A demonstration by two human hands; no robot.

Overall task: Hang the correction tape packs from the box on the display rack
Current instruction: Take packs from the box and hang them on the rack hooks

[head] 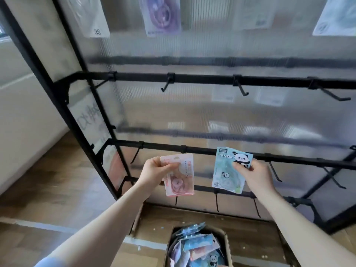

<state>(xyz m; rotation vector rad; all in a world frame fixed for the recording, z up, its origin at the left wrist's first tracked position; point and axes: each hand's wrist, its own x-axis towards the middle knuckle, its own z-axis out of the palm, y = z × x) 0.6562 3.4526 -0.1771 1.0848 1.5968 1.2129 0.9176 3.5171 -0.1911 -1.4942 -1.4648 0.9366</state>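
The blue pack (229, 170) reads "PANDA" across its top, beside a cartoon panda in black and white; a second small panda sits lower on the card. The pink pack (179, 175) carries small red print too fine to read and shows a round pink dispenser under a clear blister. High on the rack (192, 78), a white pack (90, 16) bears the number "36". Scrawled marker writing on the panel at the left frame cannot be made out.

The rack is black metal bars with slim angled hooks, backed by ribbed translucent plastic sheeting. 4 hooks show on the upper bar. At the top edge hang 4 blurred packs, 1 of them purple (161, 16). The floor is wood-grain boards.

The left hand (154, 170) pinches the pink pack at its left edge, thumb across the front and fingers curled behind. The right hand (252, 172) pinches the blue pack at its right edge, thumb on the front near the panda. Both packs are held upright in front of the lower bar, near each other but apart.

Below, a brown cardboard box (225, 236) stands open on the floor, holding a loose heap of packs (196, 247), mostly blue, too jumbled to count.
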